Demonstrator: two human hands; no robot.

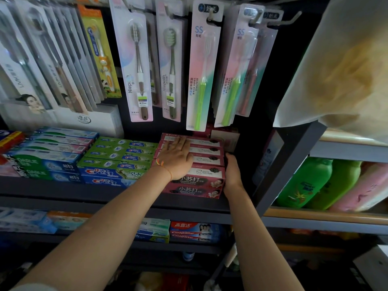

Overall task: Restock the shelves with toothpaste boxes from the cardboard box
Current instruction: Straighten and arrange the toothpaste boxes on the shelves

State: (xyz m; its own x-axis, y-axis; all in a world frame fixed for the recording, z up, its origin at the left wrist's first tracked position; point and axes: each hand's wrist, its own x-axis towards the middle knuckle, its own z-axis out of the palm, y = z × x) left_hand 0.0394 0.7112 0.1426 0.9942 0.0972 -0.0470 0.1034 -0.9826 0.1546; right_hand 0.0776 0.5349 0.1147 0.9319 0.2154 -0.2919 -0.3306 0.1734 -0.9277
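Note:
A stack of pink baking-soda toothpaste boxes (201, 181) lies on the dark middle shelf (63, 192), right of centre. My left hand (176, 158) rests flat on top of the stack, fingers straight and pointing to the back. My right hand (232, 171) presses against the stack's right end, its fingers reaching back along the side and partly hidden in shadow. The cardboard box is not in view.
Green Crest boxes (117, 158) and blue Darlie boxes (46, 162) fill the shelf to the left. Packaged toothbrushes (201, 66) hang just above the stack. A slanted shelf post (287, 166) stands to the right, with green and pink bottles (304, 183) beyond. Colgate boxes (193, 232) lie on the lower shelf.

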